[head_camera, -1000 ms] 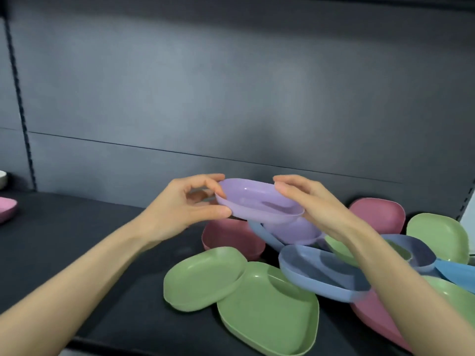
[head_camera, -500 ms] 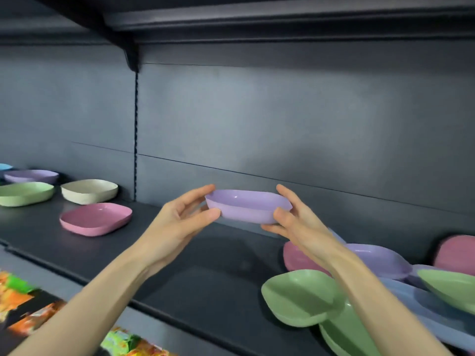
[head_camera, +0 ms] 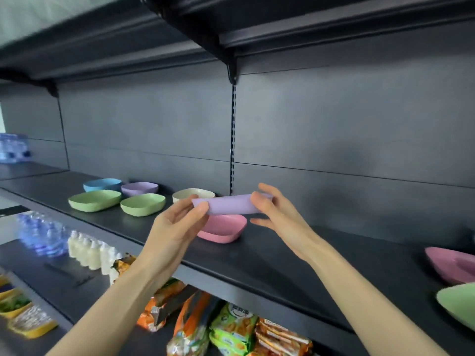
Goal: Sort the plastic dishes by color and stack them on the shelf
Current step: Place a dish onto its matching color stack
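Since the earlier frame the lilac dish [head_camera: 228,204] is carried leftward and is held over a pink dish [head_camera: 222,228] on the shelf [head_camera: 282,253], its opposite rims, judged the best hold on light, stiff, slick plastic, pinched by the left hand [head_camera: 177,227] and right hand [head_camera: 277,217].

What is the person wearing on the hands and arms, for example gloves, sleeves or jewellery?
Nothing shows. The left hand and the right hand are bare, without gloves or rings; the left forearm and right forearm are uncovered: no sleeve, watch or bracelet is in view.
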